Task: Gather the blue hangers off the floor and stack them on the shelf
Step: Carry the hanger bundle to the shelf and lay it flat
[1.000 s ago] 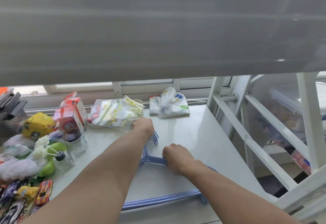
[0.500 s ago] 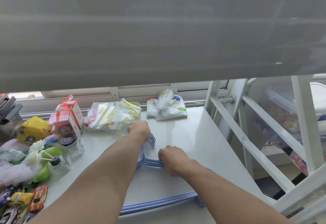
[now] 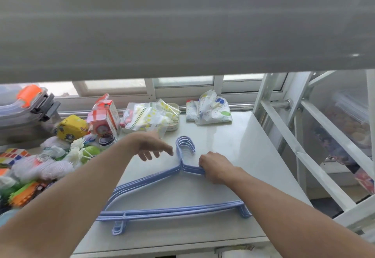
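A stack of several blue hangers [image 3: 172, 211] lies flat on the white shelf [image 3: 253, 156], hooks pointing toward the window. My right hand [image 3: 215, 166] rests on the right shoulder of the stack, fingers curled over the wires. My left hand [image 3: 151, 148] hovers just left of the hooks with its fingers spread, touching nothing.
Zip bags in a tray [image 3: 152, 117] and a patterned packet [image 3: 209, 109] lie at the shelf's back. Boxes [image 3: 103, 119], a jar [image 3: 106, 139], toys and white pompoms [image 3: 40, 166] crowd the left. A white frame [image 3: 304, 140] stands on the right; a grey board [image 3: 182, 24] overhangs.
My left hand has come off the hooks and drawn back to the left, opening. The hooks now show. My right hand stays on the stack.
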Demonstrator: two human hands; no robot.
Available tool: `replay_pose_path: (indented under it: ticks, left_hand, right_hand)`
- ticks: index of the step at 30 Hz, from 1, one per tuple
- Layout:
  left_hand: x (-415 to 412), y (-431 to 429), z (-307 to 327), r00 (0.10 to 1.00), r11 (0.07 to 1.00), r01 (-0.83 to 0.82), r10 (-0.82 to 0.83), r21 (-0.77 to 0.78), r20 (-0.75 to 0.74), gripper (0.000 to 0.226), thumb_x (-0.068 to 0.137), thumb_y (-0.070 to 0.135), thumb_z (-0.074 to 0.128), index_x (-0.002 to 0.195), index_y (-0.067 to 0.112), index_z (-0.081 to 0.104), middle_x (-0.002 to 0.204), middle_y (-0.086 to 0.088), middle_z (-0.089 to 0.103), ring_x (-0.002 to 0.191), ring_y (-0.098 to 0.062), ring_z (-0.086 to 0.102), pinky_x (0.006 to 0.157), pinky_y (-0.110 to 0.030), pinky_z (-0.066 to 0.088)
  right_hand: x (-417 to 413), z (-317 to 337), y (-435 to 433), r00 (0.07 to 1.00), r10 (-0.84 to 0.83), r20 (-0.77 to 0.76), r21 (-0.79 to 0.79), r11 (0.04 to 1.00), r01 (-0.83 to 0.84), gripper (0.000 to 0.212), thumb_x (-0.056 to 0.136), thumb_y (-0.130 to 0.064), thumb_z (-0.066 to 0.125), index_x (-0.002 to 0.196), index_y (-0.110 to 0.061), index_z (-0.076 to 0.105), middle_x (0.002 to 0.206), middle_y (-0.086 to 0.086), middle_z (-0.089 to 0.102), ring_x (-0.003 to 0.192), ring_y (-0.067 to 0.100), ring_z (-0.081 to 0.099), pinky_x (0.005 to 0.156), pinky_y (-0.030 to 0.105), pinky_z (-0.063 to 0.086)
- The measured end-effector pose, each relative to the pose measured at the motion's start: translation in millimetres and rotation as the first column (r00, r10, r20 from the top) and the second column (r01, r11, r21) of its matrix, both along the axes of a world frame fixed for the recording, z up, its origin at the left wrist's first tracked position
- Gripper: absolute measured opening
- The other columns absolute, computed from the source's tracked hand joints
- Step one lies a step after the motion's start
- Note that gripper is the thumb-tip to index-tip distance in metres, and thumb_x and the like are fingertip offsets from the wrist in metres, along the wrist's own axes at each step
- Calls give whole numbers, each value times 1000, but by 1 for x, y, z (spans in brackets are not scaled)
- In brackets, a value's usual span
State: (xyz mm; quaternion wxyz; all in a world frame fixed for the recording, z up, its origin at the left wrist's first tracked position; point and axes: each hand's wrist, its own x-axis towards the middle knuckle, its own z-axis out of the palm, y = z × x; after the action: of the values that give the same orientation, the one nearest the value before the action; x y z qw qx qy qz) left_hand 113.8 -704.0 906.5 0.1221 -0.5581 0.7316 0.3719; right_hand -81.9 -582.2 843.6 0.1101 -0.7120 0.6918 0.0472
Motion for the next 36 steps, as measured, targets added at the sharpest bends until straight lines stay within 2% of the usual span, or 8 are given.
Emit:
replay_pose_path:
  ticks: [3,7,11,13,22,26,31,36]
  left_hand:
    - [34,20,-2,995,994,97,-97,-49,1,45,60,51,77,86,16,66,87,-1,65,78,-21,60,59,-24,48]
    - [47,40,-29,941,907,295,-222,-300,256,68,58,50,80,116,18,64,112,-2,67,96,-21,61,74,-26,49]
    - [47,47,-41,928,826,360,-268,-434,258,15,64,26,74,69,20,61,74,0,59,74,-27,58,61,-28,46]
    - [47,50,-44,895,779,436,-322,-451,308,23,67,12,62,55,16,43,64,-2,48,66,-30,49,56,-28,37]
    - [48,53,-51,810,650,576,-373,-496,452,10,76,15,57,83,16,64,77,-5,50,74,-34,55,59,-30,35]
    - [46,54,-52,764,600,637,-405,-484,502,7,81,15,55,83,12,61,84,-13,61,76,-36,59,58,-31,35]
    - [45,52,-50,757,602,643,-408,-473,510,7,81,19,59,86,14,63,88,-12,65,80,-36,61,58,-32,39]
    - [39,56,-49,752,609,644,-396,-463,527,8,78,12,61,86,12,62,90,-12,64,73,-34,55,58,-32,35]
  right_hand:
    - [3,4,0,1000,-19,20,23,1000,19,18,85,-2,57,98,-9,68,107,19,65,94,39,64,68,31,39]
    - [6,10,-2,997,-60,38,50,997,58,20,83,-1,59,71,-15,51,93,18,57,77,33,51,67,30,36]
    - [6,10,-4,996,-72,48,49,996,70,17,82,0,60,93,-11,66,105,18,63,92,37,63,68,29,39]
    - [7,10,-4,997,-67,43,55,996,64,18,83,-1,59,97,-9,67,106,18,63,95,37,63,69,29,40]
    - [7,9,-1,996,-80,43,49,996,78,6,87,-16,63,82,-13,62,86,13,51,77,32,50,68,31,42]
    - [6,9,-3,992,-97,83,70,993,92,24,93,-29,64,94,-5,68,98,18,62,78,30,49,69,30,39]
    - [5,10,-4,989,-110,96,85,991,102,41,91,-30,67,60,-15,45,83,11,50,77,30,48,67,30,36]
    - [7,12,-2,990,-106,93,106,990,96,41,90,-25,65,60,-16,39,78,9,49,75,30,48,66,31,36]
